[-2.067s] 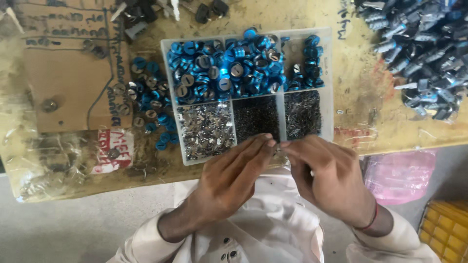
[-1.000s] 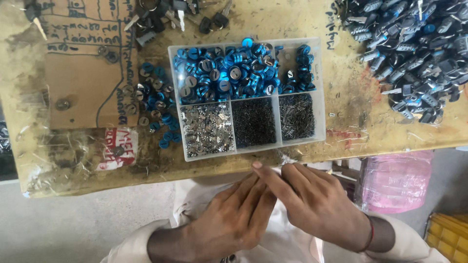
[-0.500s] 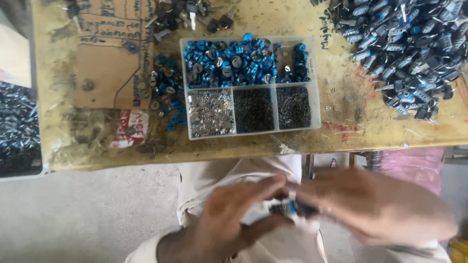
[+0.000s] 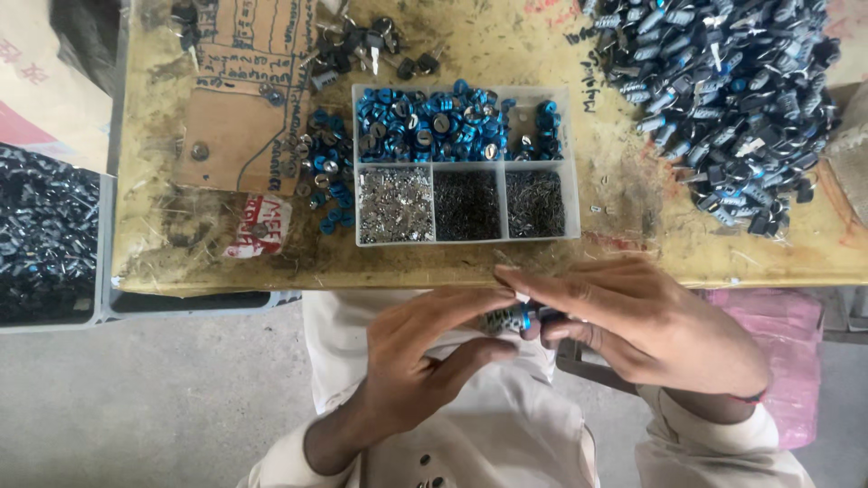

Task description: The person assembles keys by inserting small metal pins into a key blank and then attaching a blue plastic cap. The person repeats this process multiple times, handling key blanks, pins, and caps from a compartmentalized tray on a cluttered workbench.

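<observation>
My left hand [image 4: 420, 348] and my right hand [image 4: 633, 321] meet below the table's front edge, over my lap. Between their fingertips they pinch a small metal part with a blue ring [image 4: 517, 318]. Just beyond the hands, on the worn yellow table [image 4: 624, 203], stands a clear compartment box [image 4: 571, 163]. Its top row holds blue ring caps [image 4: 434, 122], and its lower cells hold small silvery and dark metal pieces.
A heap of dark and blue parts [image 4: 723, 90] covers the table's right end. Loose blue caps [image 4: 327, 181] and a cardboard sheet [image 4: 240, 99] lie left of the box. A bin of dark parts [image 4: 45, 235] stands at the left, a pink bag [image 4: 796, 361] at the lower right.
Both hands drew back from the box's front edge to my lap. They now hold a small blue-ringed part between them, and the view has shifted so more of the table's left side shows.
</observation>
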{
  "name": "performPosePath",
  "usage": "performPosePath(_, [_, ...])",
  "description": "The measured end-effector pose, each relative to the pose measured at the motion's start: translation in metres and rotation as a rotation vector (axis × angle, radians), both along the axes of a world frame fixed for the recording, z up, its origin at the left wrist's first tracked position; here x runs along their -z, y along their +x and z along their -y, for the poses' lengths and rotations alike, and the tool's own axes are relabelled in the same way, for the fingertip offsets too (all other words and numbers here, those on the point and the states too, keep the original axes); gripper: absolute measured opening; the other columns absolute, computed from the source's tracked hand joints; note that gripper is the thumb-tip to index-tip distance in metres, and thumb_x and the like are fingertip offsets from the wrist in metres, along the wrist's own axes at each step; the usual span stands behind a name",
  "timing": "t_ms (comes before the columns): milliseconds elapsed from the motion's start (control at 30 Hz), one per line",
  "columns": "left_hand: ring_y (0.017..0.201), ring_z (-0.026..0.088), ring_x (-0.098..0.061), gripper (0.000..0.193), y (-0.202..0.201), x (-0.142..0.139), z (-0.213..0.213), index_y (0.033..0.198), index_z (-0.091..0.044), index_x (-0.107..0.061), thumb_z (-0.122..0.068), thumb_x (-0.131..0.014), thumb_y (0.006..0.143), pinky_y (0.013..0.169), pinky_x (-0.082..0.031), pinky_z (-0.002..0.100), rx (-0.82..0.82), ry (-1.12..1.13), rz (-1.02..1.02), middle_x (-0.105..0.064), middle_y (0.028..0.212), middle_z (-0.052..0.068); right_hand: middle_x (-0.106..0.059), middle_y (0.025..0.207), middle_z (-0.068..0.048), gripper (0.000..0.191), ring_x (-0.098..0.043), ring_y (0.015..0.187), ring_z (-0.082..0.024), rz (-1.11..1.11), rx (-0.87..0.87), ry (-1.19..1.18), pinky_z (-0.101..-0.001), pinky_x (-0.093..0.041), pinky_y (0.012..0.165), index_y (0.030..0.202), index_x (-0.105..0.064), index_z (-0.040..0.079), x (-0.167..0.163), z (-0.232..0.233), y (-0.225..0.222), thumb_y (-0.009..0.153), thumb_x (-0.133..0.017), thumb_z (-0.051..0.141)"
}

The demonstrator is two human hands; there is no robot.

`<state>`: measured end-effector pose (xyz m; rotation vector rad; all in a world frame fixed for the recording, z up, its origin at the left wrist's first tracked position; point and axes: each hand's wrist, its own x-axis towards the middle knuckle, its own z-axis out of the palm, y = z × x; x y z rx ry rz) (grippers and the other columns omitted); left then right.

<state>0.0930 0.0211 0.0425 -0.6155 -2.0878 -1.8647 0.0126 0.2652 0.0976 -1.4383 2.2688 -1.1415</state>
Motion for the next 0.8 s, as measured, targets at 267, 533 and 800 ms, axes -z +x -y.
performPosePath(267, [0.097,0.017,-0.082,0.035,0.006,0.013,0.025,0.137,-0.007,-0.062,-0.005,-0.067,0.103,0.084,-0.07,0.03,0.136,0.014,0.216,-0.079,0.114,0.01,-0.076,0.097,-0.006,0.04,-0.073,0.082,-0.017,0.37,-0.672,-0.123,-0.0363,-0.052,0.081,0.138,-0.064,0.005,-0.045,-0.034,-0.035,0.097,-0.063,0.007])
performPosePath(533, [0.096,0.022,-0.077,0.057,0.0,0.024,0.031,0.146,-0.004,-0.052,-0.003,-0.075,0.094,0.085,-0.066,0.034,0.25,0.096,0.304,-0.077,0.115,0.015,-0.072,0.092,-0.008,0.038,-0.062,0.067,-0.014,1.031,0.483,-0.891,-0.0288,-0.052,0.064,0.129,-0.063,0.006,0.007,0.012,-0.123,0.109,-0.045,0.033])
performPosePath(800, [0.098,0.019,-0.077,0.056,-0.022,0.048,0.054,0.145,-0.001,-0.053,0.004,-0.072,0.093,0.088,-0.063,0.034,0.247,0.163,0.389,-0.078,0.107,0.014,-0.066,0.089,-0.006,0.026,-0.059,0.074,-0.011,0.778,0.908,-0.779,-0.0258,-0.048,0.066,0.125,-0.065,0.001,0.094,0.008,-0.019,0.113,-0.053,0.02])
